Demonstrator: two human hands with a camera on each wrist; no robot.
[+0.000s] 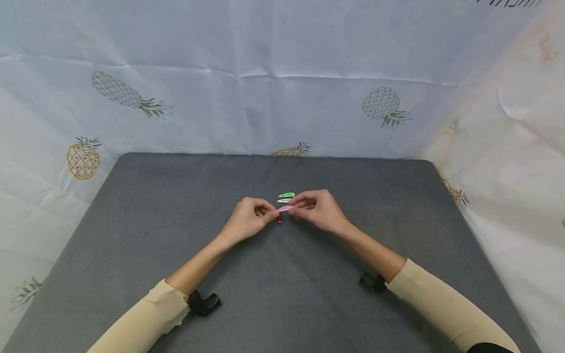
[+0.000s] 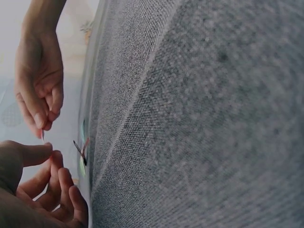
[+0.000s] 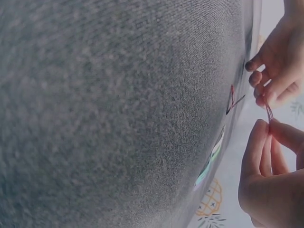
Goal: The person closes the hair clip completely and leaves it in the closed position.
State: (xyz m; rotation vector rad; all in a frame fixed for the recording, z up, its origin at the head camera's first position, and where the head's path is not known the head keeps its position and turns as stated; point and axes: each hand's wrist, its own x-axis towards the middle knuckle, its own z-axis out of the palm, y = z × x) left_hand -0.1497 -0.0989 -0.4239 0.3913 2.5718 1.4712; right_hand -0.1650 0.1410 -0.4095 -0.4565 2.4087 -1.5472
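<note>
Between my two hands is a pink snap hair clip (image 1: 284,209), held above the table. My left hand (image 1: 250,218) pinches one end of it between thumb and forefinger. The other end is pinched by my right hand (image 1: 319,210). Just beyond lie a white hair clip (image 1: 284,200) and a green hair clip (image 1: 287,194), side by side on the table. A red hair clip (image 1: 280,218) stands out below the pink one, partly hidden; in the right wrist view the red clip (image 3: 232,97) looks opened, its parts spread apart.
The grey cloth-covered table (image 1: 265,284) extends around both arms. A white curtain with pineapple prints (image 1: 256,113) hangs behind its far edge. Black straps with small devices (image 1: 204,304) are worn near both sleeve cuffs.
</note>
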